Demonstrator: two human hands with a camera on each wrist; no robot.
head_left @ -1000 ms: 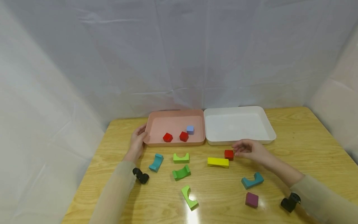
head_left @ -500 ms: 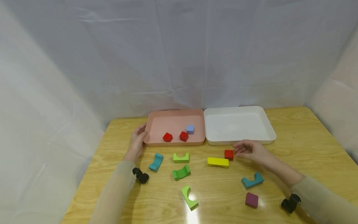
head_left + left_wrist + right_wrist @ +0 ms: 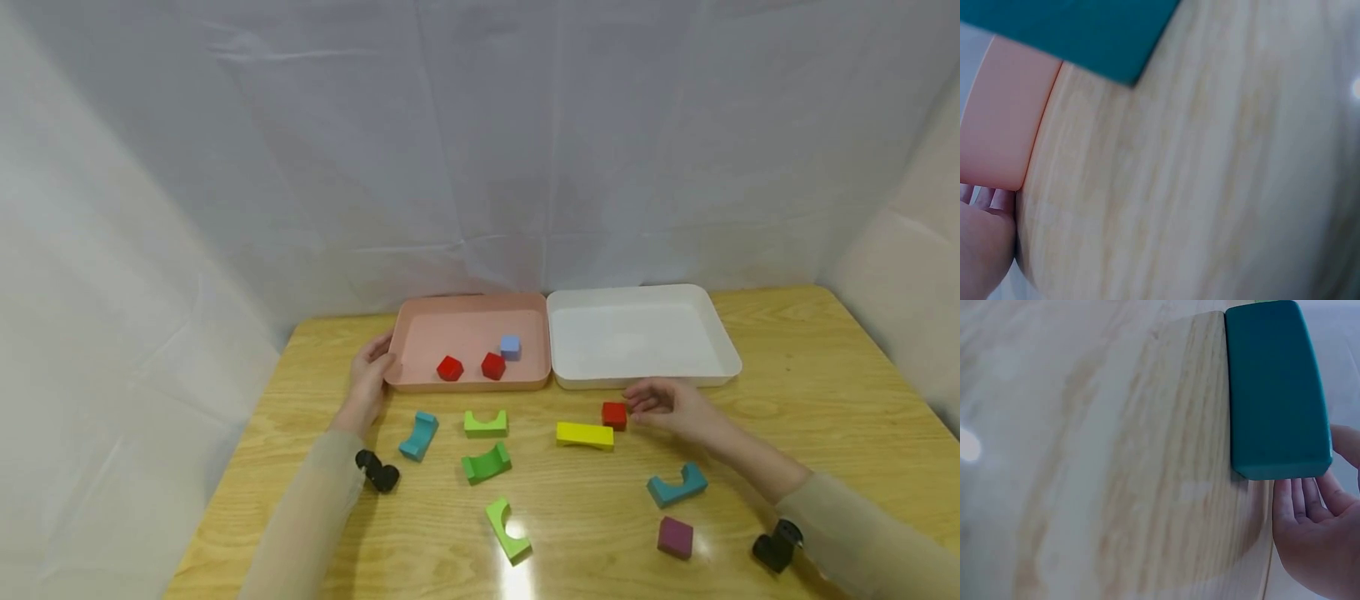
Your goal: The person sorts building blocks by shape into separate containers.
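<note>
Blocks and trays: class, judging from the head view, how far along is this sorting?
Done: two red cubes and a pale blue cube lie in the pink tray. In hand: the right hand reaches the red cube on the table; the left hand holds the pink tray's edge. Left: the purple cube and seven arch pieces on the table; the white tray holds nothing.
</note>
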